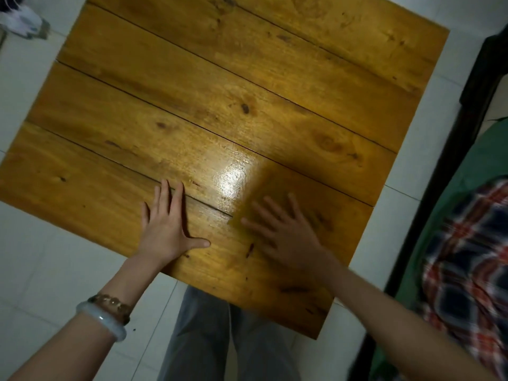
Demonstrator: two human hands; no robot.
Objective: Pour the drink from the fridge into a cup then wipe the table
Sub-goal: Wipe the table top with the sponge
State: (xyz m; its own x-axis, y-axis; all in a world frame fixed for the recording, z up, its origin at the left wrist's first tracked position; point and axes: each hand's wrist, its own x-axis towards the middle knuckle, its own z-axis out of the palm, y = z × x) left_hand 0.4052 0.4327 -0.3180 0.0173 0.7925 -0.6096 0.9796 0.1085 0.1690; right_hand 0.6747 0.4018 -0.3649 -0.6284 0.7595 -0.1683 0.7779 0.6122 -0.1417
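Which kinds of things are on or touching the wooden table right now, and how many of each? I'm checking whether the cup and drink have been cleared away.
Hands flat on the table: 2, the left hand and the right hand
Yellow-brown wiping cloths, under the right hand: 1
Cups: 0
Drink containers: 0
Total: 3

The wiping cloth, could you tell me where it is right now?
In the head view, the cloth lies flat under the right hand on the table's near-right part, beside the left hand.

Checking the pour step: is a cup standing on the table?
No, the wooden table bears only the left hand and the right hand pressing a cloth.
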